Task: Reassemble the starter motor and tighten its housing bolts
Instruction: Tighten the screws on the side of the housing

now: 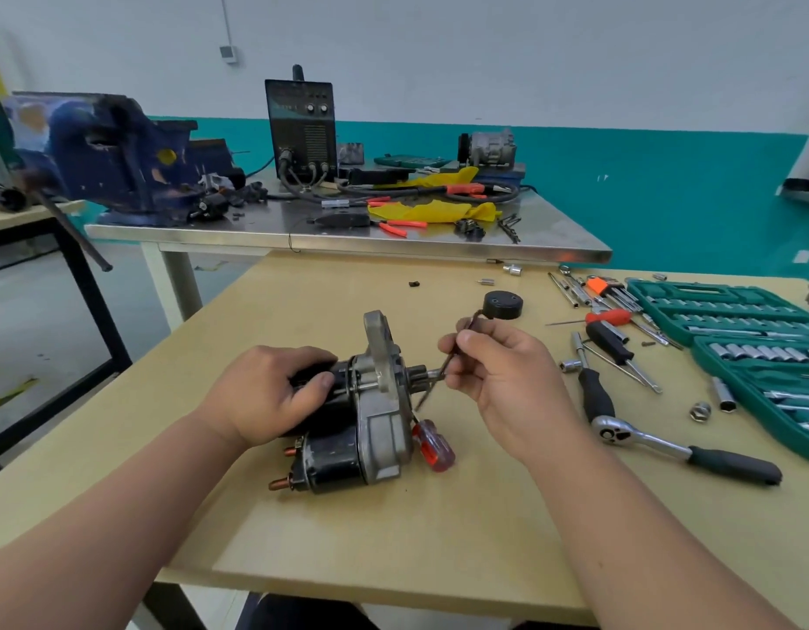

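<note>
Green case [711,291] holds sockets [766,354]; left hand [275,395] grips starter motor [377,431].

The cylindrical metal starter motor [371,420] is black and silver-grey with copper studs [279,483], the plastic screwdriver handle [435,449] clear red, the socket case [711,296] teal, the wooden tabletop [393,538] pale tan.

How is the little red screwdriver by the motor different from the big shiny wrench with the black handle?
The red screwdriver has a see-through red handle; the ratchet wrench has a black handle and a shiny round head. The screwdriver looks shorter than the ratchet. The screwdriver lies against the starter motor; the ratchet lies apart, farther right. Both rest on the table, and no hand holds them.
</note>
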The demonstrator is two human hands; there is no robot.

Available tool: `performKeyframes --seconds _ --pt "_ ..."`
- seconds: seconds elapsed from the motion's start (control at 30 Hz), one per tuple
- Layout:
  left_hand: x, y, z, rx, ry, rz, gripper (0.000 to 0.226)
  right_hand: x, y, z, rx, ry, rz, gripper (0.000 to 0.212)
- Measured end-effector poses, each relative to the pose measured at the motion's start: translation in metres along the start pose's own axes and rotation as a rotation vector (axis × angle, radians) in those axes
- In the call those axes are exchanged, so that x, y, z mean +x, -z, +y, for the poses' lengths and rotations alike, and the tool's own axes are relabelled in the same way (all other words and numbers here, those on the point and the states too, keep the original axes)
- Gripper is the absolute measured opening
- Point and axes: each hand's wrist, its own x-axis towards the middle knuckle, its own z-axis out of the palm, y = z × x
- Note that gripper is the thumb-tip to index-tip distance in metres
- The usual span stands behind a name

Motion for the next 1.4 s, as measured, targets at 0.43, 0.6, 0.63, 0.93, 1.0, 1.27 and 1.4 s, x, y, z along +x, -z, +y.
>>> performKeyframes --seconds 0.43,0.6,0.63,0.93,1.0,1.27,1.4 --pt "-0.003 -0.003 0.006 -0.029 0.057 -0.003 0.068 -0.011 -0.008 0.010 0.336 -0.010 0.123 0.017" --pt "-0.003 -0.002 0.006 -0.025 0.063 -0.016 0.068 -0.018 -0.006 0.018 0.395 -0.054 0.174 0.014" --pt "-0.003 -0.002 0.006 -0.024 0.063 -0.017 0.068 -0.019 -0.006 0.019 0.434 -0.073 0.182 0.013" --pt "-0.001 0.000 0.003 -0.094 0.159 -0.096 0.056 -0.022 -0.004 0.022 0.448 -0.117 0.163 0.011" --pt "0.000 0.000 0.005 -0.091 0.196 -0.128 0.051 -0.021 -0.003 0.020 0.438 -0.156 0.148 0.009" --pt "0.014 -0.012 0.069 0.010 0.074 0.104 0.063 -0.022 0.011 0.010 0.332 -0.383 0.109 0.005" --pt "0.018 -0.022 0.093 0.227 -0.148 0.086 0.029 -0.019 0.013 0.009 0.292 -0.432 0.107 0.009"
